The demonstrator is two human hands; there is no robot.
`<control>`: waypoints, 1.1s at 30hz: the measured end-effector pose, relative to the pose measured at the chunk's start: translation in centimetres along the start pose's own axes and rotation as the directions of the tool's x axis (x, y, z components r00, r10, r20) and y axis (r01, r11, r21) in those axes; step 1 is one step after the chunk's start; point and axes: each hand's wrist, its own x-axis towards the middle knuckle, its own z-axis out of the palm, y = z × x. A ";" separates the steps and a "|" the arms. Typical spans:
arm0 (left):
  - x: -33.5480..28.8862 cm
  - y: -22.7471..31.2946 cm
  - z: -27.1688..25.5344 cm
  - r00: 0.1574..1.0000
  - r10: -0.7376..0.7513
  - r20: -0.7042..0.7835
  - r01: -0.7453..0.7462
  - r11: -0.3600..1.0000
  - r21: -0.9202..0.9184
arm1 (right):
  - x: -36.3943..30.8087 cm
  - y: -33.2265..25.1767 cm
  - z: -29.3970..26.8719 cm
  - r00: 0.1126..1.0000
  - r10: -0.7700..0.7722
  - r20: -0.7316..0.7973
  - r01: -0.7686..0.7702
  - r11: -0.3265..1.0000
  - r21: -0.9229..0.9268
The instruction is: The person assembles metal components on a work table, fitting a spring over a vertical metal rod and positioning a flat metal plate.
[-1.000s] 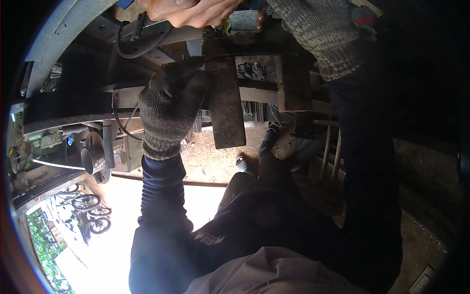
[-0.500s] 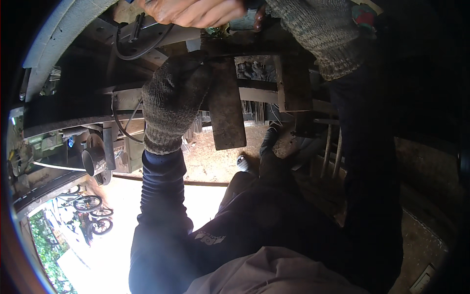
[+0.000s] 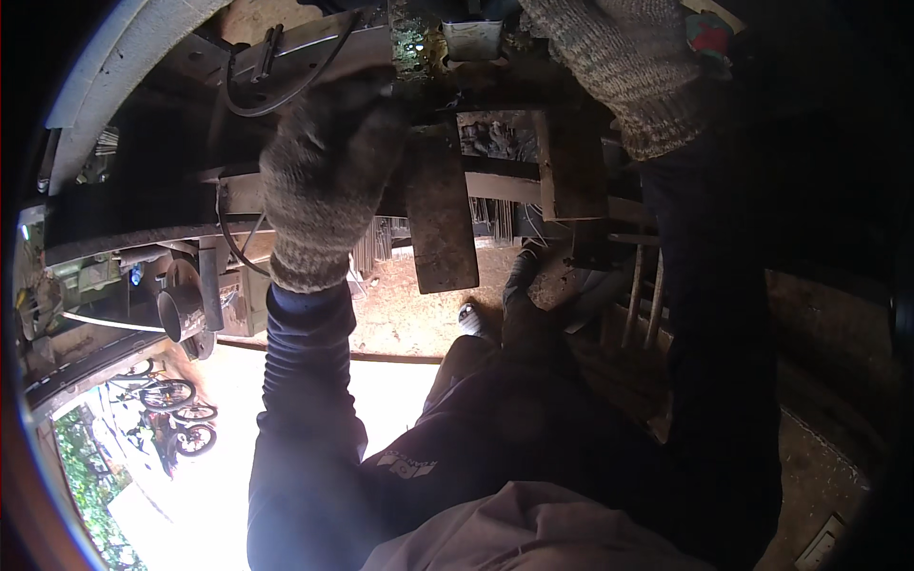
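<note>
My left hand (image 3: 328, 181), in a grey knitted work glove, reaches up beside the left edge of a dark flat plate (image 3: 443, 219) that hangs below the machine bed. Its fingers are blurred and lost in shadow, so their grip does not show. Toward the upper right, my right hand (image 3: 628, 81) wears a similar glove, its fingers cut off by the top edge. Between the hands, near the top, sit a grey metal block (image 3: 473, 40) and a wet, shiny metal surface (image 3: 411, 48). A red and green object (image 3: 708, 36) lies beside my right glove.
A second dark plate (image 3: 573, 167) hangs right of the first. A looped black cable (image 3: 248, 109) and a pale curved machine body (image 3: 105, 95) are at upper left. A metal pipe (image 3: 178, 312) points out lower left. Bicycles (image 3: 169, 395) stand outside in bright light.
The bare hand at the top has left the view, uncovering the grey block and wet surface. My left hand has shifted slightly left and its fingers have moved up. My right hand stays nearly still.
</note>
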 end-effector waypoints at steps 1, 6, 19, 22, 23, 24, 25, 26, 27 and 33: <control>0.8 0.4 0.1 0.999 -0.034 -0.018 0.032 0.996 -0.084 | 0.1 0.2 0.0 1.000 -0.003 0.000 0.003 1.000 0.003; 5.1 1.1 0.1 0.993 0.113 0.029 -0.116 0.980 0.159 | 0.1 0.2 -0.4 1.000 -0.018 0.002 0.018 1.000 0.022; 8.9 -1.5 1.2 0.818 0.569 0.090 -0.576 0.805 0.143 | -7.2 -0.9 -3.0 0.999 -0.032 0.020 0.030 0.995 0.098; 9.3 -0.9 1.5 0.743 0.643 0.183 -0.665 0.680 0.309 | -5.3 -0.6 -2.3 0.999 -0.046 0.011 0.045 0.994 0.095; 9.8 -0.5 2.3 0.728 0.653 0.209 -0.681 0.654 0.331 | -2.1 0.4 -1.4 0.999 -0.045 -0.002 0.045 0.996 0.078; 9.6 -0.9 1.7 0.761 0.618 0.197 -0.647 0.708 0.283 | 0.0 1.0 0.5 0.998 -0.061 0.005 0.060 0.993 0.106; 9.7 -1.3 1.2 0.788 0.590 0.175 -0.616 0.756 0.220 | 0.3 0.6 0.9 0.997 -0.074 0.006 0.073 0.991 0.114; 9.6 -1.8 0.6 0.816 0.558 0.155 -0.578 0.801 0.159 | -1.9 1.6 -1.9 0.996 -0.088 0.013 0.086 0.988 0.126; 9.6 -1.9 0.8 0.811 0.566 0.145 -0.584 0.798 0.151 | -0.7 0.9 -0.3 0.996 -0.090 0.009 0.088 0.988 0.123; 9.7 -1.7 2.5 0.890 0.448 0.088 -0.430 0.887 -0.168 | 0.7 1.6 1.0 0.996 -0.094 -0.002 0.093 0.986 0.139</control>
